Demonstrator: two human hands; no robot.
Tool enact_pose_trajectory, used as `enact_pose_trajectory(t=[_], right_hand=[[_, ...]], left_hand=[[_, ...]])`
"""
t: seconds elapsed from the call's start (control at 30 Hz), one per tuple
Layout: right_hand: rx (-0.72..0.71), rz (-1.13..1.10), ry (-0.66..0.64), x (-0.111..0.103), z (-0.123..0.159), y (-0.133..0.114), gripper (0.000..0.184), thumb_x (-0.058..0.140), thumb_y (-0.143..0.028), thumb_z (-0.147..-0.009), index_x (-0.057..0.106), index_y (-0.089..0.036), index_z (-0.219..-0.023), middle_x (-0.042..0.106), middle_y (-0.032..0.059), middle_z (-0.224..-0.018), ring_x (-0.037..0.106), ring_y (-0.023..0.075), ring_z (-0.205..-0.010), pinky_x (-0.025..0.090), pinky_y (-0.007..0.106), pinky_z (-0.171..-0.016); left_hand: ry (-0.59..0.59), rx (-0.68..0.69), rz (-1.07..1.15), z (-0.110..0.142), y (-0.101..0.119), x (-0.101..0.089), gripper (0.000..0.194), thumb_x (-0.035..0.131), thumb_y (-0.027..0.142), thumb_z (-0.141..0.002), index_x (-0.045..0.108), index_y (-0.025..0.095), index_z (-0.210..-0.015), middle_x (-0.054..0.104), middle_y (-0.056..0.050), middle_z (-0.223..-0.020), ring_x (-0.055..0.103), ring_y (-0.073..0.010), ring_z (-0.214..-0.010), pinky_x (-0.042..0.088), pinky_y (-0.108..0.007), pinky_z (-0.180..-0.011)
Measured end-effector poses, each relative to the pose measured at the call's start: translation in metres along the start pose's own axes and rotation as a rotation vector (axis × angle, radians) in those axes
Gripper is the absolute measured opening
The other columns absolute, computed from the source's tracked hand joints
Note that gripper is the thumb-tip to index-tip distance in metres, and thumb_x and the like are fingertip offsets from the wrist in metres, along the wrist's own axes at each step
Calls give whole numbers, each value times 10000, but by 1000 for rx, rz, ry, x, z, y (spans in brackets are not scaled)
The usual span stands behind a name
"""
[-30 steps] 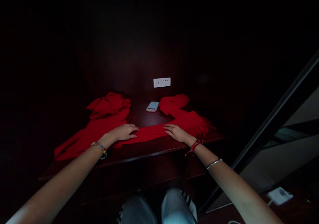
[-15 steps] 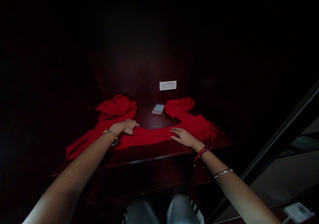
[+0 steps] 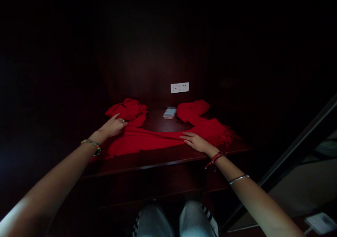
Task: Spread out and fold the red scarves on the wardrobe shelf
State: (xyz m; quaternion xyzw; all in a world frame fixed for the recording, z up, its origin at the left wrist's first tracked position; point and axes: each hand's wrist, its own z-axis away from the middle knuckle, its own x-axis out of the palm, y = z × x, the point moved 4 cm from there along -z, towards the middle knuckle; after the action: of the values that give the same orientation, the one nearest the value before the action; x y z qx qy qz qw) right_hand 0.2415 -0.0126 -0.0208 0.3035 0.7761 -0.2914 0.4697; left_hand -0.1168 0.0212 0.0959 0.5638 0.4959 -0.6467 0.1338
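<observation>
A red fringed scarf point(image 3: 150, 140) lies across the dark wooden shelf, with its fringe at the right end. My left hand point(image 3: 113, 126) is at the scarf's left part, its fingers mostly curled against the fabric with one finger sticking out; the fingertips are partly hidden. My right hand point(image 3: 195, 142) rests flat on the scarf further right, fingers stretched out. Between the hands the cloth runs in a smooth band with a few long creases. Behind my left hand sits a bunched heap of red cloth point(image 3: 129, 109), and another folded red part point(image 3: 193, 109) lies at the back right.
A phone-like item point(image 3: 170, 113), blurred out, lies on the shelf point(image 3: 160, 124) between the red heaps. A white socket panel point(image 3: 179, 87) is on the back wall. My knees point(image 3: 155, 221) are below the shelf edge. A slanted frame edge point(image 3: 289, 156) stands at right.
My left hand has moved left and back, toward the bunched heap, and the cloth there has shifted and spread. My right hand stays on the scarf. The view has shifted slightly.
</observation>
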Motion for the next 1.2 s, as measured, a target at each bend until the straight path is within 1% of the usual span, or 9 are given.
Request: enact_pose_trajectory(t=[0.13, 0.3, 0.4, 0.57, 0.67, 0.73, 0.83, 1.0, 1.2], right_hand=[[3, 6, -34, 0, 0, -1, 359, 343, -285, -873, 468, -229, -1205, 453, 77, -1260, 371, 168, -1182, 304, 360, -979], [7, 34, -69, -1, 1, -3, 366, 347, -293, -871, 442, -260, -1224, 416, 70, -1292, 347, 181, -1198, 276, 373, -988], [7, 36, -70, 0, 1, -3, 367, 346, -306, -871, 442, -267, -1223, 407, 75, -1298, 343, 190, -1201, 273, 380, -986], [9, 23, -57, 1, 1, 0, 367, 321, -300, -880, 444, -259, -1223, 428, 79, -1280, 350, 184, -1196, 279, 383, -981], [9, 21, -57, 1, 2, 1, 365, 318, -298, -880, 460, -242, -1212, 436, 81, -1273, 351, 179, -1195, 277, 377, -983], [11, 24, -56, 1, 2, 2, 366, 322, -299, -878, 469, -233, -1206, 436, 83, -1274, 352, 183, -1194, 276, 375, -984], [9, 23, -46, 1, 2, 3, 370, 322, -304, -875, 478, -223, -1201, 445, 89, -1265, 362, 191, -1188, 284, 376, -981], [-7, 32, -29, 4, 1, 6, 381, 316, -316, -872, 500, -207, -1187, 472, 102, -1238, 382, 210, -1174, 296, 387, -980], [-8, 33, -26, 4, 1, 6, 380, 315, -312, -870, 506, -212, -1183, 469, 103, -1240, 384, 217, -1172, 306, 389, -973]], left_hand=[[128, -90, 22, 12, 4, -13, 295, 459, 124, -672, 553, 208, -938, 605, -51, -806, 543, -212, -837, 214, -387, -971], [-24, -22, 71, 43, 34, 21, 315, 402, 131, -738, 551, 223, -1000, 604, -78, -800, 556, -223, -779, 373, -362, -794], [19, -56, 107, 52, 37, 29, 324, 384, 152, -762, 537, 223, -1039, 585, -104, -933, 551, -232, -841, 384, -366, -782], [239, -125, 252, 45, 15, 24, 375, 457, 265, -742, 482, 181, -1106, 421, -121, -1238, 389, -245, -1135, 305, -382, -938], [186, -92, 426, 35, 5, 37, 572, 516, 259, -689, 362, 147, -1229, 367, -121, -1305, 317, -235, -1201, 283, -374, -969], [135, -83, 527, 29, 6, 49, 534, 513, 244, -684, 405, 141, -1197, 406, -121, -1284, 345, -225, -1187, 275, -372, -976], [183, -84, 703, 18, 14, 56, 433, 464, 282, -728, 469, 132, -1134, 478, -115, -1221, 414, -207, -1134, 288, -347, -969], [245, -116, 812, 5, 15, 40, 334, 407, 327, -743, 522, 133, -989, 608, -55, -952, 554, -182, -861, 428, -287, -785], [210, -211, 237, 41, -48, -1, 267, 401, 231, -716, 510, 170, -952, 549, -47, -988, 503, -196, -928, 359, -291, -828]])
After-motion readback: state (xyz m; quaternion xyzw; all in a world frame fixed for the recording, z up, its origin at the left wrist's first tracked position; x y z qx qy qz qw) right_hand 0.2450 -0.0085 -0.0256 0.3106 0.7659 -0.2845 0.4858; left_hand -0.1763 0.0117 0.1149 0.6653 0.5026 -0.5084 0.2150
